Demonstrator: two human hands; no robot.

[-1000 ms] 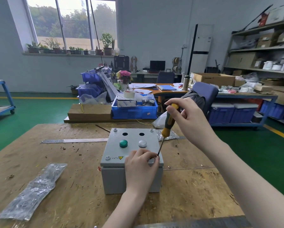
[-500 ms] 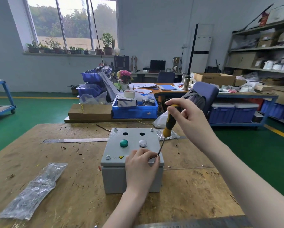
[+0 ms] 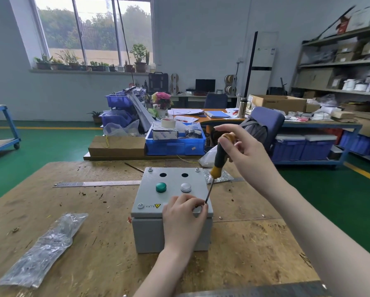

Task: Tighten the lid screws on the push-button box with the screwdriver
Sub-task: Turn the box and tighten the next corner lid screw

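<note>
The grey metal push-button box (image 3: 171,209) sits mid-frame on the chipboard desk (image 3: 94,243). The right hand (image 3: 247,155) pinches the handle of the yellow-and-black screwdriver (image 3: 217,168), forefinger lifted straight; its tip meets the lid's lower-right corner screw, which is hidden by the left hand (image 3: 183,217), whose grip is curled at the tip, seemingly steadying it. To my eye the shaft wants standing straighter over the screw, with firm downward pressure while turning. On the lid, only a yellow warning triangle label (image 3: 157,206) shows; its small print is unreadable.
</note>
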